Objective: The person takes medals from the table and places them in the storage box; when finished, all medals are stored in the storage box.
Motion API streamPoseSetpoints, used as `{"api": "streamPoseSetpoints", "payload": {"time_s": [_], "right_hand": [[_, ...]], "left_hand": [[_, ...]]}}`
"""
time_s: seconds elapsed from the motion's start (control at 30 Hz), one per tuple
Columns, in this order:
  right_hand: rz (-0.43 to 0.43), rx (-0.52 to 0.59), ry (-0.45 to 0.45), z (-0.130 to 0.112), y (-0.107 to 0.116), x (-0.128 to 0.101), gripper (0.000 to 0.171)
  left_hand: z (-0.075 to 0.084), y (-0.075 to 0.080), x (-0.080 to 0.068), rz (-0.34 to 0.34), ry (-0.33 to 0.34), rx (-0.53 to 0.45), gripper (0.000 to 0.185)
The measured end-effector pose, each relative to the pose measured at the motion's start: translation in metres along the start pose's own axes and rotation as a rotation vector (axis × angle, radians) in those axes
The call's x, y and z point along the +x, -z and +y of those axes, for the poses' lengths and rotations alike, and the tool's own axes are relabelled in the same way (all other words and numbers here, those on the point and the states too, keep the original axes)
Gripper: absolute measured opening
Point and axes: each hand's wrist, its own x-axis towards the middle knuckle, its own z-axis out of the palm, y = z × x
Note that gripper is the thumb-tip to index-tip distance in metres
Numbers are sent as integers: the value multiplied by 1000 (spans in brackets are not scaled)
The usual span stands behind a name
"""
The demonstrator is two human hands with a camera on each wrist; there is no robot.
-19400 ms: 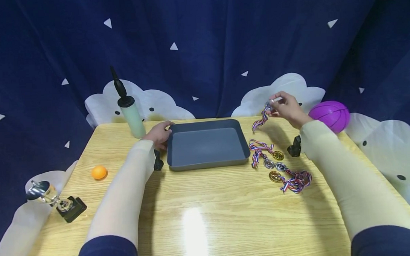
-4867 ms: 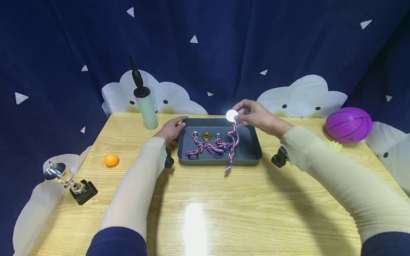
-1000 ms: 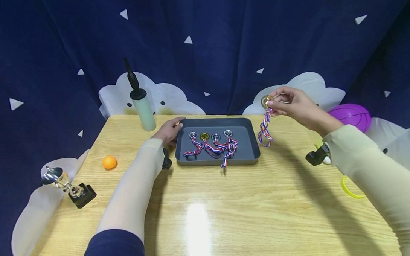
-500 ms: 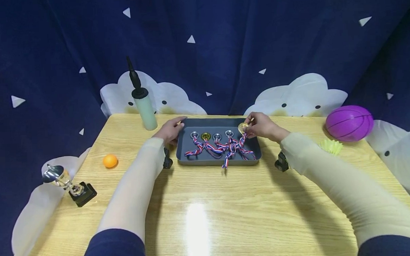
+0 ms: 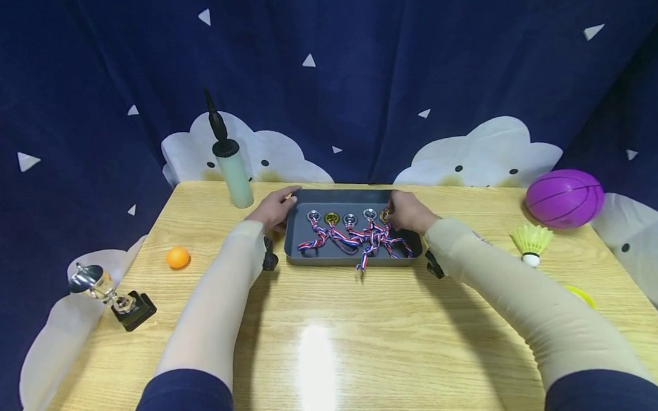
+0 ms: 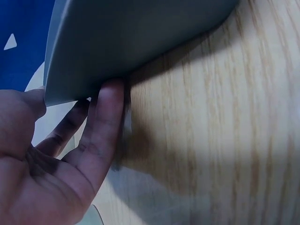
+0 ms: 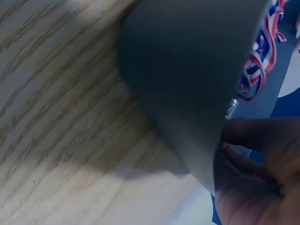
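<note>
My right hand (image 5: 408,212) sits over the far right end of the shallow dark grey metal tray (image 5: 309,257), fingertips at the gold medal on its red-white-blue ribbon (image 5: 384,215) — whether they still pinch it I cannot tell. It lies last in a row of five medals along the tray's far side. The disc seems small, hard and slick, best taken by the rim; its limp ribbon looks apt to snag on the others. My left hand (image 5: 272,212) presses straight fingers against the tray's left wall, on the pale wooden table (image 5: 323,351).
</note>
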Motion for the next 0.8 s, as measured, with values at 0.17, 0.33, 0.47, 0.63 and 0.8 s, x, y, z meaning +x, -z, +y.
{"api": "streamPoseSetpoints", "payload": {"time_s": [0.17, 0.33, 0.47, 0.63, 0.8], "right_hand": [[19, -112, 12, -1, 1, -2, 12], [47, -196, 31, -2, 0, -4, 6], [44, -207, 27, -1, -2, -5, 9], [72, -161, 51, 6, -5, -5, 5], [-4, 32, 51, 19, -4, -7, 6]], "left_hand": [[2, -1, 2, 4, 7, -3, 50], [3, -2, 3, -7, -9, 1, 51], [2, -3, 4, -12, -13, 12, 51], [-1, -7, 6, 31, -62, 73, 50], [-4, -15, 9, 60, -101, 140, 49]]}}
